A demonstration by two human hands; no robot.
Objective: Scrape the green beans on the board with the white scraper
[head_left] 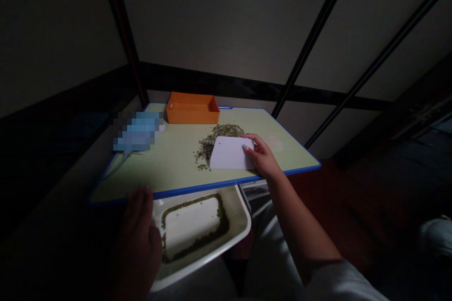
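Note:
My right hand [262,156] grips a white plastic scraper [231,154] by its right end, thumb on top. The flat scraper, with a small hole near one corner, is at a pile of loose green-brown dried bits [226,130] on the table [169,160]. Some dark bits lie along its left edge. Below the table's front edge is a white tray [243,225], with similar green bits gathered along the edges of its floor. My left hand [139,240], in deep shadow, holds the tray's left side, its thumb by the rim and its fingers pointing toward the table.
An orange open box [192,116] stands at the table's back left. A blurred-out bluish object [139,131] with a white cable [116,167] lies at the left edge. A faint pale patch [273,142] shows on the right. Panelled walls [212,23] rise close behind.

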